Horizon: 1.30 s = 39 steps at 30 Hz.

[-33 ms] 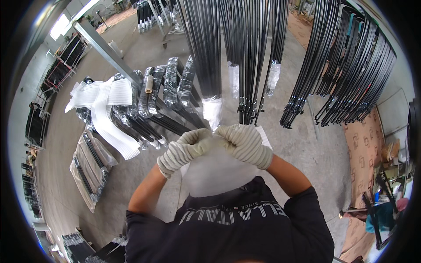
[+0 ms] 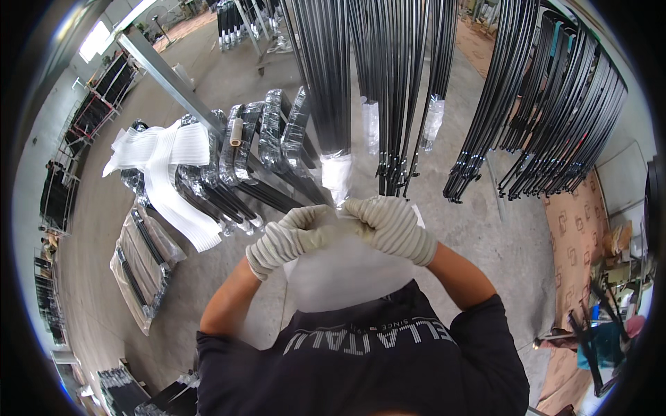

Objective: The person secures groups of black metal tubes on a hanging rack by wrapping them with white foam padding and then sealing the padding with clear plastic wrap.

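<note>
A thin, translucent white plastic bag (image 2: pixel 347 274) hangs in front of my chest, its top edge pinched between both hands. My left hand (image 2: pixel 295 239), in a ribbed off-white work glove, is closed on one part of that edge. My right hand (image 2: pixel 392 229), gloved the same way, grips the edge a little to the right. A small gap separates the two hands. Just beyond them stands a bundle of long black tubes (image 2: pixel 321 90), with a white plastic wrapping (image 2: pixel 336 175) around its lower end. The fingertips are partly hidden by the glove folds and the plastic.
Film-wrapped black frames (image 2: pixel 274 132) lean in a row to the left, with a cardboard roll (image 2: pixel 236 132) on them. White ribbed foam (image 2: pixel 166 166) drapes over the row's end. A bagged frame (image 2: pixel 142 267) lies on the floor. More black tubes (image 2: pixel 555 118) hang at the right.
The hands have drawn very slightly apart, the left one shifting left and the right one right. Both keep hold of the plastic bag.
</note>
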Tool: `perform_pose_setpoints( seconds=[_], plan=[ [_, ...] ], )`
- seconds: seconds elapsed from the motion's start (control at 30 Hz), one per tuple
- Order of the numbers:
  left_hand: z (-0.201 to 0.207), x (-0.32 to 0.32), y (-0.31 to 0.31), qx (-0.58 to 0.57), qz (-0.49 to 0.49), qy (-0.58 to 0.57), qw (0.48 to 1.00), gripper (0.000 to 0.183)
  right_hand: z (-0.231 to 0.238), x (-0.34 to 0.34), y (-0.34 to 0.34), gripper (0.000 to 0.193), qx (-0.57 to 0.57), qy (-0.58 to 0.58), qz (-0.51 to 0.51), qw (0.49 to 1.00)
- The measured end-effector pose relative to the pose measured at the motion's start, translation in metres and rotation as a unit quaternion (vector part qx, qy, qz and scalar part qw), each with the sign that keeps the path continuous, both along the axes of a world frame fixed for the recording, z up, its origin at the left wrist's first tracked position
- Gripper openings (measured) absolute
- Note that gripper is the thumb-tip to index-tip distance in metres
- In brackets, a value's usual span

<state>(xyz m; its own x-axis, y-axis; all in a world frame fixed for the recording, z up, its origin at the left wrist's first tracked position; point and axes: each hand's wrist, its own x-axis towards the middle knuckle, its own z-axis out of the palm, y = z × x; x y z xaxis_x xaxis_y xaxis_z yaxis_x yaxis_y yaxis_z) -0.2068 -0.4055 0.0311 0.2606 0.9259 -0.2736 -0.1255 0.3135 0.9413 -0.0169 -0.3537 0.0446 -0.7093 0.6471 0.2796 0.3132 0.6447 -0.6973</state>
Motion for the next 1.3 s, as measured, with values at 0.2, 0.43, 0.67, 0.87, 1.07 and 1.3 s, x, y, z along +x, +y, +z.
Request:
perform_pose_setpoints(
  seconds=[0.2,0.43,0.67,0.87,1.07,1.3],
  plan=[
    [0.001,0.0,0.004,-0.019,-0.111,0.201,0.973,0.015,0.003,0.005,0.004,0.021,-0.112,-0.051,0.082,0.989],
    [-0.038,0.0,0.023,-0.057,-0.018,-0.089,0.994,0.005,-0.021,0.007,-0.003,0.019,0.398,-0.088,0.029,0.912],
    [-0.046,0.005,0.036,-0.104,-0.131,0.088,0.982,0.027,-0.027,0.027,0.013,0.041,0.116,-0.152,-0.014,0.981],
    [-0.037,0.016,0.046,-0.015,-0.181,0.221,0.958,0.035,-0.041,0.029,0.022,0.048,-0.083,-0.09,0.061,0.991],
    [-0.028,0.031,0.053,-0.051,-0.139,0.233,0.961,0.031,-0.038,0.036,0.009,0.03,-0.175,-0.057,-0.048,0.982],
    [-0.071,0.022,0.065,-0.096,-0.109,0.096,0.985,0.028,-0.046,0.035,0.007,0.006,0.247,0.006,-0.053,0.968]
  ],
)
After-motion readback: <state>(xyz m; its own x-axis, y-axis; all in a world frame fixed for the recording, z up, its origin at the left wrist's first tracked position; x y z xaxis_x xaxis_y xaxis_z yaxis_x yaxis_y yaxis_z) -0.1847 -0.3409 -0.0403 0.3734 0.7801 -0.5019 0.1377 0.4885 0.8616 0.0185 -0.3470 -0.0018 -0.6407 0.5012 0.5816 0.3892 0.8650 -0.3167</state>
